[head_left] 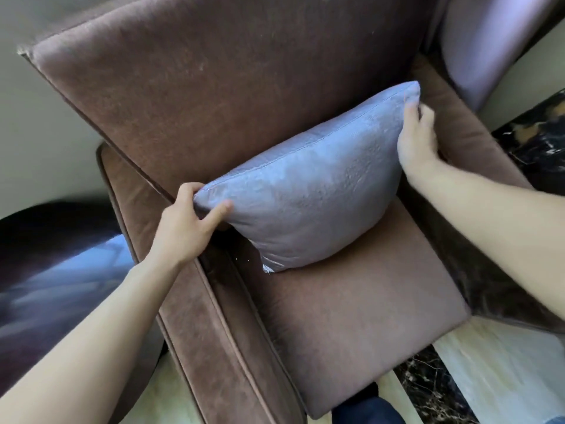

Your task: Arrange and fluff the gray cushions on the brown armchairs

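A gray cushion [308,191] stands on edge on the seat of a brown armchair [351,325], leaning against its backrest. My left hand [186,224] grips the cushion's upper left corner, thumb on the front face and fingers behind. My right hand [417,142] holds the cushion's right edge near the top corner, fingers curled around the back. One lower corner of the cushion rests on the seat.
The armchair's left armrest [232,347] and right armrest [477,185] flank the seat. A dark glossy round surface [55,270] sits to the left. A shiny purple-gray curtain [489,35] hangs at the top right. Dark marble inlay [538,139] runs across the pale floor.
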`<action>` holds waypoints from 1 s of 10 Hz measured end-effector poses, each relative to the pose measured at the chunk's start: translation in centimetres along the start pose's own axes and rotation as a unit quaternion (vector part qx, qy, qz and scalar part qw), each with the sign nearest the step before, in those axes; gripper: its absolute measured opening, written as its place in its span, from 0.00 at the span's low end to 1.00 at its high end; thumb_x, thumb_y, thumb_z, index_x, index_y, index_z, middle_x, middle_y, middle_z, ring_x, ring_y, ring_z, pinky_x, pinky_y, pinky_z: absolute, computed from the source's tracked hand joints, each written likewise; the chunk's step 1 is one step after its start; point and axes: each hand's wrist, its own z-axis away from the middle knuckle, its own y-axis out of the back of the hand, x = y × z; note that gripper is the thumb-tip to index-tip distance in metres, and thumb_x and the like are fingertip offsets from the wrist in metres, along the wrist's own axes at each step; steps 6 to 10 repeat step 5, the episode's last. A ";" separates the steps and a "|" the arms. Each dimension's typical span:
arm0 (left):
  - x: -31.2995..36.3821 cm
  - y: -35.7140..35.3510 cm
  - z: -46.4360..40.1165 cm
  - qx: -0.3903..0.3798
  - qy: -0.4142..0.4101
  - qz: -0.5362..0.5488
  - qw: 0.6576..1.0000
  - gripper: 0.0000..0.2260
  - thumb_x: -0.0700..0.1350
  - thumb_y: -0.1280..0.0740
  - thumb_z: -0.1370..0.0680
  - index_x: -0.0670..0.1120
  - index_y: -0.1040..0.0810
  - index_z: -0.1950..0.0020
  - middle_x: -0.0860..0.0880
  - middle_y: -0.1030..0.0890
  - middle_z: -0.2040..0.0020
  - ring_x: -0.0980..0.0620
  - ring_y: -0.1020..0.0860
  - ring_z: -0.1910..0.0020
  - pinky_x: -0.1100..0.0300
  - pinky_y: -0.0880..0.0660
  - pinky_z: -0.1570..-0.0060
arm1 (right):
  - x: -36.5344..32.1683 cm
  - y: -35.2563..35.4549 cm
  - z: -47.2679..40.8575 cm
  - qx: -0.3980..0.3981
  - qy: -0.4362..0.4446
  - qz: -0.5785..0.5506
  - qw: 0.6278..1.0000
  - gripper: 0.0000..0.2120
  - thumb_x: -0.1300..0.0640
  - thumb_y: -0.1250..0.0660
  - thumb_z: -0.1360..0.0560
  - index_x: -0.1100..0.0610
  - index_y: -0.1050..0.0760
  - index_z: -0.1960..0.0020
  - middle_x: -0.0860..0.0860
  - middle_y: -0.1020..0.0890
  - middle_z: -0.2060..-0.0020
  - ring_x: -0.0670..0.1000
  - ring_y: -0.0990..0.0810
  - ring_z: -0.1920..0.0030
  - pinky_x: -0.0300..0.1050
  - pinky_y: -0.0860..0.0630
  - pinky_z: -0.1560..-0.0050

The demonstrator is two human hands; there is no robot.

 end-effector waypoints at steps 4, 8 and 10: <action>-3.9 -6.1 5.2 -0.062 0.139 0.094 0.984 0.28 0.60 0.33 0.23 0.47 0.29 0.27 0.51 0.19 0.38 0.47 0.21 0.36 0.51 0.26 0.33 | 8.4 -5.0 14.6 -0.082 -0.090 0.153 0.981 0.35 0.41 0.49 0.16 0.59 0.54 0.17 0.56 0.48 0.18 0.56 0.44 0.19 0.50 0.44 0.23; -5.3 -6.8 9.2 -0.124 0.052 -0.186 0.973 0.29 0.56 0.36 0.20 0.44 0.36 0.22 0.39 0.34 0.22 0.40 0.36 0.23 0.44 0.39 0.25 | 9.8 -7.5 20.9 -0.198 -0.073 0.204 0.956 0.34 0.42 0.46 0.16 0.58 0.51 0.17 0.56 0.47 0.18 0.56 0.44 0.19 0.50 0.44 0.23; -5.3 -6.8 9.2 -0.124 0.052 -0.186 0.973 0.29 0.56 0.36 0.20 0.44 0.36 0.22 0.39 0.34 0.22 0.40 0.36 0.23 0.44 0.39 0.25 | 9.8 -7.5 20.9 -0.198 -0.073 0.204 0.956 0.34 0.42 0.46 0.16 0.58 0.51 0.17 0.56 0.47 0.18 0.56 0.44 0.19 0.50 0.44 0.23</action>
